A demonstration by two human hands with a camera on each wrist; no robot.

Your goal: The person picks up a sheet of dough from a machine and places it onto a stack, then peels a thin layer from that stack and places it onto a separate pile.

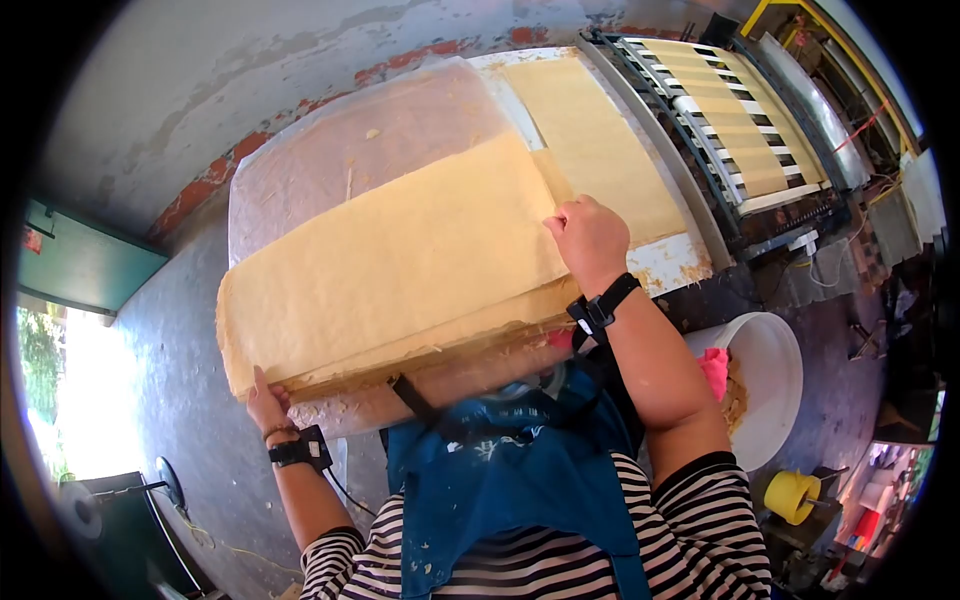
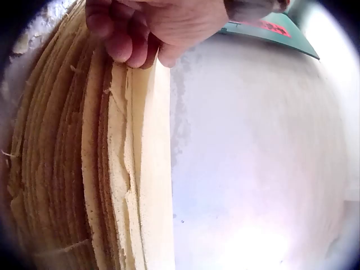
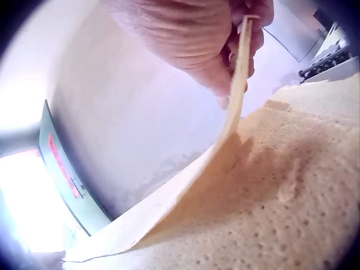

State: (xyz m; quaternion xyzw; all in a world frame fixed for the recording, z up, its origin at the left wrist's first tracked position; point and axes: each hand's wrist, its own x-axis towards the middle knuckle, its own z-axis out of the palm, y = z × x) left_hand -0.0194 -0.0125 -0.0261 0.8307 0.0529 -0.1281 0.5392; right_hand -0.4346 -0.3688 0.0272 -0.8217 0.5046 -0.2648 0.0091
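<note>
A thick stack of pale yellow sheets [image 1: 330,330] lies on a table. The top sheet [image 1: 400,250] is lifted off the stack. My left hand [image 1: 265,400] pinches its near left corner; in the left wrist view the fingers [image 2: 129,39] curl over the sheet's edge [image 2: 152,140]. My right hand [image 1: 590,240] pinches the sheet's right edge, which the right wrist view shows as a thin edge [image 3: 239,84] raised above the dotted sheet below [image 3: 281,185].
A clear plastic film [image 1: 350,140] covers the far part of the stack. Another yellow sheet [image 1: 600,140] lies beyond, leading to a slatted conveyor machine [image 1: 730,110]. A white bucket [image 1: 775,380] stands at the right, a yellow roll [image 1: 790,495] beside it.
</note>
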